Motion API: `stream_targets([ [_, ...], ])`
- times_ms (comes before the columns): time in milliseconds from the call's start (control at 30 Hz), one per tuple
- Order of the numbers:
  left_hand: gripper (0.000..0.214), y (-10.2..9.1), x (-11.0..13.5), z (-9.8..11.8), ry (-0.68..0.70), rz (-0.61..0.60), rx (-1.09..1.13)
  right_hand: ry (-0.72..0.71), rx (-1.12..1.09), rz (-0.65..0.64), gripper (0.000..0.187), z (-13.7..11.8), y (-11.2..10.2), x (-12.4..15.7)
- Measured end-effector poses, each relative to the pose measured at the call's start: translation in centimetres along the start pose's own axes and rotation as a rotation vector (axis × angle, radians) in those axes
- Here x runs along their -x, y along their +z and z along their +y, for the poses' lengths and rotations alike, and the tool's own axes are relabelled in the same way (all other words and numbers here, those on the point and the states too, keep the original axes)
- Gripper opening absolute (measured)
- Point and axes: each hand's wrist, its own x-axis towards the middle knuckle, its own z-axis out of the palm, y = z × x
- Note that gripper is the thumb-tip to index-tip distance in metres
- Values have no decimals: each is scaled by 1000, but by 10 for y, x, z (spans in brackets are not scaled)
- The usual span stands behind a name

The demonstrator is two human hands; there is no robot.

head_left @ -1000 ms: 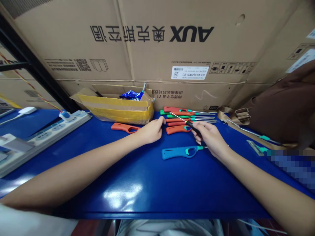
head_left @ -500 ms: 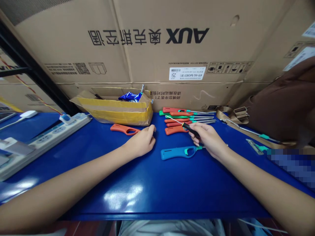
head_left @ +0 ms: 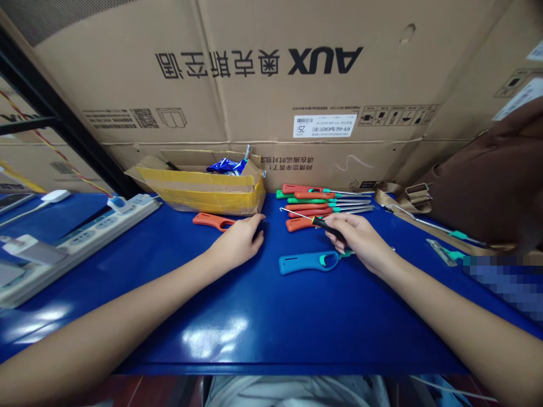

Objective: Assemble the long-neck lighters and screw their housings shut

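One orange lighter (head_left: 207, 219) lies before a taped carton (head_left: 207, 199), its right end hidden by the left hand (head_left: 235, 240); fingers curled, contents cannot be determined. Rightward, a blue lighter (head_left: 303, 264) lies in front of grouped coloured lighters (head_left: 307, 207). Hooked tool (head_left: 327, 225): black handle gripped by the right hand (head_left: 360, 237), hook pointing left.

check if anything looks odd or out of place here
At right, a metal rod with teal fitting and a clear piece lie without handles, unlike the blue lighter, so they look stray. The AUX lettering on the cardboard behind is also upside down.
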Motion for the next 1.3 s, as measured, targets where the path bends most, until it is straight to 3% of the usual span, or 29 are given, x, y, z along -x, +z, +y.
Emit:
stream_targets([
  [167,32,-11,-7,-4,-43,67,132,-3,9,-3,22,0,-1,0],
  [333,21,-13,-6,10,-117,80,415,1,8,-20,23,-2,0,1],
  [467,41,-2,2,31,-197,47,681,18,0,-58,25,-6,-1,4],
  [500,45,1,4,35,-223,32,764,24,-2,-69,26,-7,-1,4],
  [567,51,6,7,39,-374,18,1136,35,1,-91,28,-7,-2,5],
  [667,54,12,10,38,-480,70,1371,45,23,-125,30,-7,-3,5],
  [967,35,18,15,35,-413,183,1303,25,26,-175,31,-4,-3,7],
  [1133,24,16,15,36,-387,142,1215,-135,-97,-58,30,-14,-8,11],
  [1200,15,15,18,38,-286,123,1092,-204,-213,18,29,-20,-9,11],
  [1300,6,15,23,44,-26,121,852,-286,-310,100,31,-27,-8,13],
])
